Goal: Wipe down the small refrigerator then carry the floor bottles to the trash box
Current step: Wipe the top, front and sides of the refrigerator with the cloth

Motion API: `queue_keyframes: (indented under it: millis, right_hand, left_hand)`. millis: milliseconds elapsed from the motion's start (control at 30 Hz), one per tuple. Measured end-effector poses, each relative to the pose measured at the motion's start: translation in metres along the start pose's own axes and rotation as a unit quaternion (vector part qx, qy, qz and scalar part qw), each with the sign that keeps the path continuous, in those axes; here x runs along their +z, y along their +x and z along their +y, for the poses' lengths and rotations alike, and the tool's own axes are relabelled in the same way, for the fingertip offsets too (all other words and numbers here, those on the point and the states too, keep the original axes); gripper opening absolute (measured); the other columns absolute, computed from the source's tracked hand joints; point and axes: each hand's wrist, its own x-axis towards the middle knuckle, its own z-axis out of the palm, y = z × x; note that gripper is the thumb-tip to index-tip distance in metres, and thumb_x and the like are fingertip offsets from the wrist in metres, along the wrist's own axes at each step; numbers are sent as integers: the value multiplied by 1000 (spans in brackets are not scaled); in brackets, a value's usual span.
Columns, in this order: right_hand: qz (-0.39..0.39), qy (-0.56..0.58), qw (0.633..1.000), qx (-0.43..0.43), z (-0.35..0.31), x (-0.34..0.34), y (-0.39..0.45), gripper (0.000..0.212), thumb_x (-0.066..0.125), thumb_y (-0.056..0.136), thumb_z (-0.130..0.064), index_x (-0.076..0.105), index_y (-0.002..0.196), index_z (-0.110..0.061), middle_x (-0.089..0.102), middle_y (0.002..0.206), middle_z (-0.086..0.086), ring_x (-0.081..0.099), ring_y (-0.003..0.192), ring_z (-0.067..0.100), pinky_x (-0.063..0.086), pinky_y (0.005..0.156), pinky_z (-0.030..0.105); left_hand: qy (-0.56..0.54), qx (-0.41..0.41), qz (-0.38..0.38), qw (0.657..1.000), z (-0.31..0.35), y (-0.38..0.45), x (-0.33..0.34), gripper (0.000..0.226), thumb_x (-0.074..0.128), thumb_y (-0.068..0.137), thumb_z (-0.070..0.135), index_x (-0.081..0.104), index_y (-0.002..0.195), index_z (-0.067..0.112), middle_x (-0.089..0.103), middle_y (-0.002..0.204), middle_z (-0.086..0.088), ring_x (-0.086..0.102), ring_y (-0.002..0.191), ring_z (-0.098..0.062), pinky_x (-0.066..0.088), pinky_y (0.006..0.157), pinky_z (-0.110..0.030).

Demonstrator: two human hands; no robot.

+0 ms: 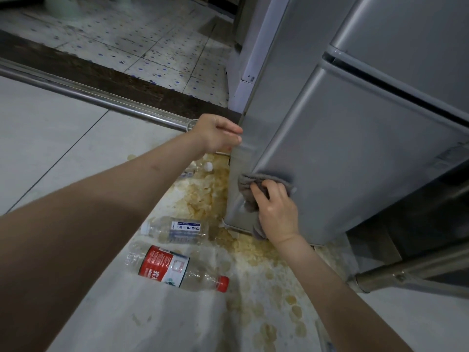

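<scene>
Floor [63,138]: pale tiles, yellow-stained beside your refrigerator [342,153].
Bottles: red-labelled bottle [175,269], blue-labelled bottle [177,231] (lying).
Right hand [278,212]: grasps cloth [256,184].
Left hand [215,134]: grips the refrigerator's corner.

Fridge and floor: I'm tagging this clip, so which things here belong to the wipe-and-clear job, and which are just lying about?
Job:
small refrigerator
grey cloth, held by right hand
left hand on the fridge corner
red-label bottle
blue-label bottle

Lying about:
floor stains
metal rail

Yellowish stains [256,252] blotch the pale floor [63,128], beyond a dark threshold strip [106,80] and speckled tiles [157,44].
</scene>
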Motion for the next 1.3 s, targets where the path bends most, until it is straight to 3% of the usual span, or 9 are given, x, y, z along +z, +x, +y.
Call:
queue_keyframes:
  millis: [133, 267, 467, 567, 733, 833, 1033, 1167, 1300]
  right_hand:
    - [-142, -39, 988, -56, -4, 7, -16, 37, 85, 50, -9, 72, 84, -9, 63, 81, 9, 59, 70, 25, 41, 39, 24]
    - [-199, -3, 980, -5, -5, 8, -27, 39, 84, 42, -1, 69, 78, -6, 60, 80, 11, 62, 71, 29, 41, 36, 26]
    - [-218, 111, 931, 270, -9, 5, -56, 35, 51, 82, 3, 62, 113, -7, 51, 113, 14, 48, 110, 31, 48, 82, 40]
    - [-186, 129, 890, 395, -11, 2, -55, 33, 47, 86, -2, 60, 115, -12, 52, 112, 11, 53, 104, 30, 43, 83, 34]
    - [-197, 212, 743, 603, -10, 13, -54, 14, 49, 86, -6, 48, 96, -15, 58, 106, 11, 56, 97, 31, 38, 72, 28]
    - [-145, 338, 599, 712, -14, 29, -53, 15, 45, 89, -5, 39, 83, -18, 53, 109, 13, 52, 98, 35, 48, 86, 44]
    - [9, 521, 341, 782, -17, 34, -44, 36, 46, 93, 2, 41, 128, -8, 45, 127, 12, 48, 116, 35, 49, 85, 45]
    - [45, 571, 258, 778, -12, 37, -36, 42, 51, 91, 3, 45, 132, -4, 47, 134, 16, 48, 120, 31, 47, 82, 36]
    - [43, 587, 243, 771, -18, 38, -36, 44, 56, 87, 5, 50, 129, -5, 52, 131, 14, 55, 94, 20, 48, 67, 27]
  left_hand:
    - [1, -1, -11, 1000, -1, -2, 5, 31, 66, 84, 3, 63, 115, 1, 59, 77, 0, 54, 63, -3, 37, 39, -3]
    - [-5, 5, -33, 999, -1, -5, 15, 30, 67, 83, 0, 64, 113, -2, 58, 72, 1, 53, 62, -3, 38, 40, -4]
    - [-24, 4, -59, 998, -1, -3, 28, 36, 73, 76, 0, 64, 110, -4, 64, 78, -5, 61, 69, -8, 54, 62, -12]
    - [-20, 3, -61, 998, 3, -6, 36, 30, 74, 76, 5, 64, 103, -2, 63, 78, -3, 61, 54, -1, 48, 44, -10]
    - [-20, 9, -36, 999, 3, -2, 47, 23, 77, 74, 10, 65, 92, 2, 63, 77, -4, 62, 68, -11, 55, 57, -13]
    - [-21, 11, -26, 999, 0, 1, 48, 23, 78, 74, 11, 66, 90, 1, 62, 74, -4, 60, 62, -10, 54, 59, -13]
    - [-12, 14, -19, 1000, 0, -3, 50, 23, 77, 76, 14, 64, 93, 4, 62, 74, -3, 59, 58, -5, 44, 45, -7]
    - [-13, 12, -19, 1000, 0, -4, 50, 23, 75, 77, 15, 63, 94, 6, 61, 75, -1, 59, 55, -1, 40, 42, -5]
    - [-20, 8, -21, 1000, -1, -3, 50, 15, 75, 77, 16, 61, 81, 11, 60, 74, 0, 58, 59, -3, 39, 43, -5]
